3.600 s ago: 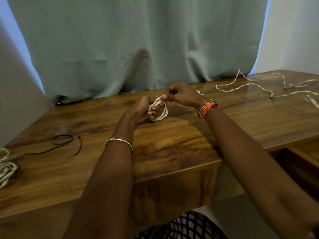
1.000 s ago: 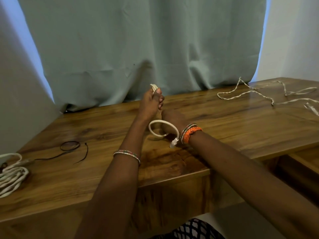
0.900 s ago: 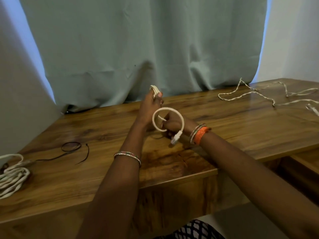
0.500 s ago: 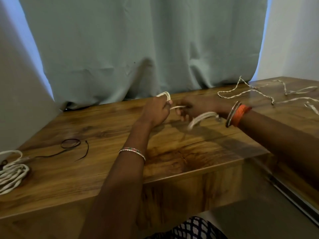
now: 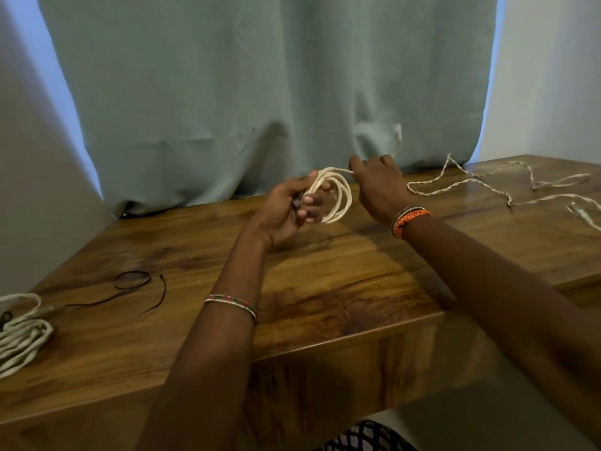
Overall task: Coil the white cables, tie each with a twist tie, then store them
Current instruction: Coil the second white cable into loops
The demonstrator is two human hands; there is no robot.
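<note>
My left hand (image 5: 286, 209) holds a small coil of white cable (image 5: 340, 198) above the wooden table (image 5: 325, 288), fingers curled through its loops. My right hand (image 5: 379, 185) grips the free end of the same cable just right of the coil; the plug tip (image 5: 398, 130) sticks up behind that hand, against the curtain. A loose twisted white cable (image 5: 471, 182) lies spread over the table's far right. A bundled white cable (image 5: 22, 336) rests at the left edge. Thin black ties (image 5: 133, 281) lie on the table to the left.
A grey-green curtain (image 5: 260, 92) hangs right behind the table. The table's front edge (image 5: 325, 346) runs below my forearms, and a lower wooden ledge (image 5: 582, 288) sits at the right.
The single loop that hung from my right hand now lies with the other loops in my left hand. My right hand has lifted the cable's end beside the coil.
</note>
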